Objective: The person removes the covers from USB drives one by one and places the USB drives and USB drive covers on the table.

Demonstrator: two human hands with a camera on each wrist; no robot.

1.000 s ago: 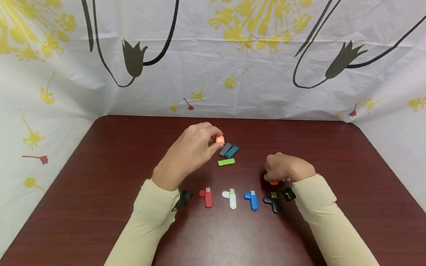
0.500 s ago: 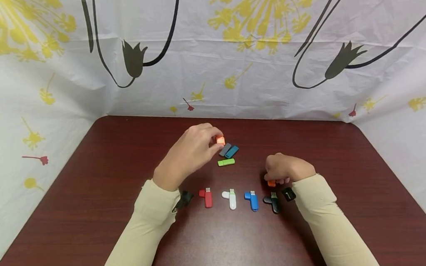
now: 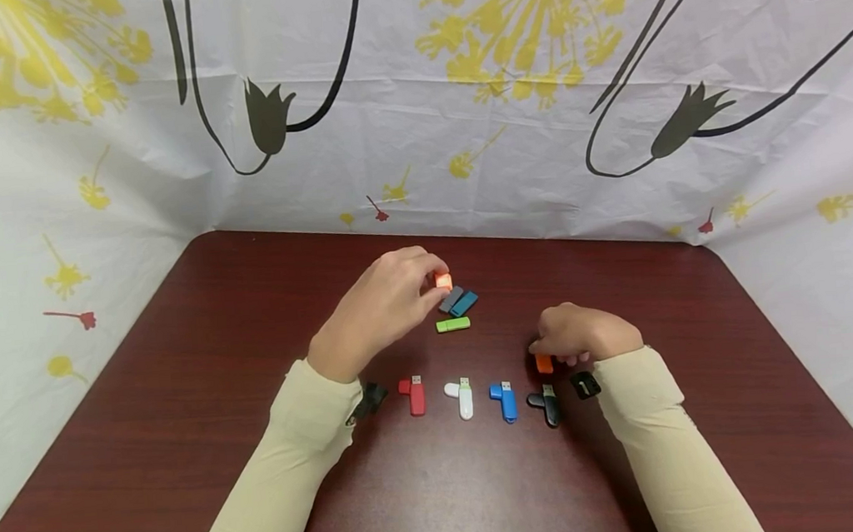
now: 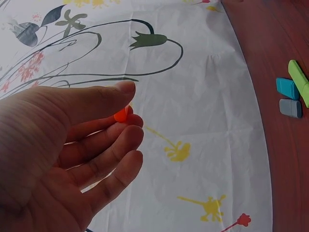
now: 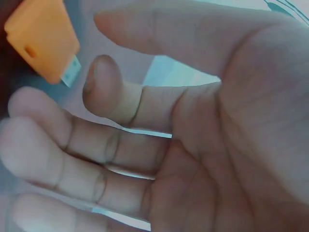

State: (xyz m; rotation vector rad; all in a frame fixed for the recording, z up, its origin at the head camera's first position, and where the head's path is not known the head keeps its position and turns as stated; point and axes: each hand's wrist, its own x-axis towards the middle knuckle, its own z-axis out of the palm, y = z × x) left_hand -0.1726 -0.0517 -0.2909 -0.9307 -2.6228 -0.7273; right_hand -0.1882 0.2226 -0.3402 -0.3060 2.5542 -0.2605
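Observation:
In the head view my left hand (image 3: 391, 298) is raised above the far middle of the table and pinches an orange USB stick cap (image 3: 444, 281) between thumb and fingers. The left wrist view shows only a bit of that cap (image 4: 121, 115) below the thumb. My right hand (image 3: 585, 333) is low over the table at the right. Just in front of its fingertips lies the orange USB stick (image 5: 43, 41), its metal plug bare in the right wrist view. Thumb and forefinger stand apart there, with a gap between them and the stick.
A row of uncapped USB sticks lies nearer me: red (image 3: 417, 396), white (image 3: 465, 399), blue (image 3: 508, 401) and black (image 3: 550, 406), each with its cap beside it. Lime (image 3: 453, 325), teal (image 3: 464, 304) and grey (image 3: 450, 299) caps lie farther back. A patterned cloth (image 3: 415, 116) hangs behind the table.
My right hand has let go of the orange USB stick and drawn slightly right, so more of the stick shows. My left hand has barely shifted, still pinching the cap.

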